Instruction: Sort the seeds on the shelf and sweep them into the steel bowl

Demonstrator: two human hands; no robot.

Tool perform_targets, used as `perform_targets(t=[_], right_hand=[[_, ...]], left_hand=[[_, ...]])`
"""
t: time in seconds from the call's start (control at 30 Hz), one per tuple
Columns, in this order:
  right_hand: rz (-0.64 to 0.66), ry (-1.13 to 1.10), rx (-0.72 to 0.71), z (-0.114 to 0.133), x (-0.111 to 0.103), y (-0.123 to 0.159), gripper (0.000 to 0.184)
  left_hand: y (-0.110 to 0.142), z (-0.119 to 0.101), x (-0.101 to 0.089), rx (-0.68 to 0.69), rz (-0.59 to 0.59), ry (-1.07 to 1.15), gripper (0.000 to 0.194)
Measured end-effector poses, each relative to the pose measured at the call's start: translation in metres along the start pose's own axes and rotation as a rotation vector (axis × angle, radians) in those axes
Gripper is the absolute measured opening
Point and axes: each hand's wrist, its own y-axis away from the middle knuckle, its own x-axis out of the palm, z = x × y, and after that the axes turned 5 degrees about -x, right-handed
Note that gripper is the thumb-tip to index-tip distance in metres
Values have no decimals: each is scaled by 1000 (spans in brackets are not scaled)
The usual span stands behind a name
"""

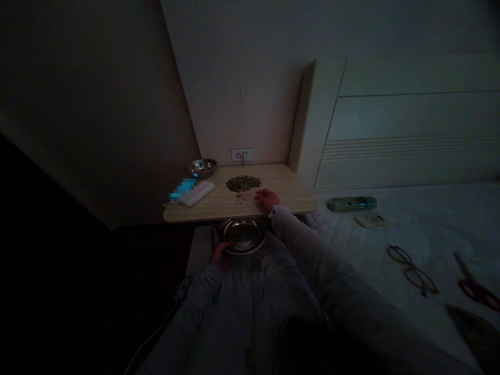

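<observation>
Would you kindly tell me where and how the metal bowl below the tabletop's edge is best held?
I'd probably grip the metal bowl at its near-left rim, coming from the person's side, as the left hand does. Its round rim is exposed there, while the tabletop crowds the far side.

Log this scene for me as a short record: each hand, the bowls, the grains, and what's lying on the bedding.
Left hand: at the rim of the near steel bowl, gripping it
Right hand: over the wooden table, beside the grain pile; contact unclear
Near steel bowl: below the table's front edge, above the lap
Far steel bowl: table's back left corner
Grains: dark, heaped, a few strays in front
On bedding: green bottle, glasses, red-handled scissors, among others
Light: dim
</observation>
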Motion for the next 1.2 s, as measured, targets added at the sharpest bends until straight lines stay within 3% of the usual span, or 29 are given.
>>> perform_targets(t=[1.2], right_hand=[[108,-97,12,6,0,8,13]], left_hand=[[2,0,1,-9,9,15,14]])
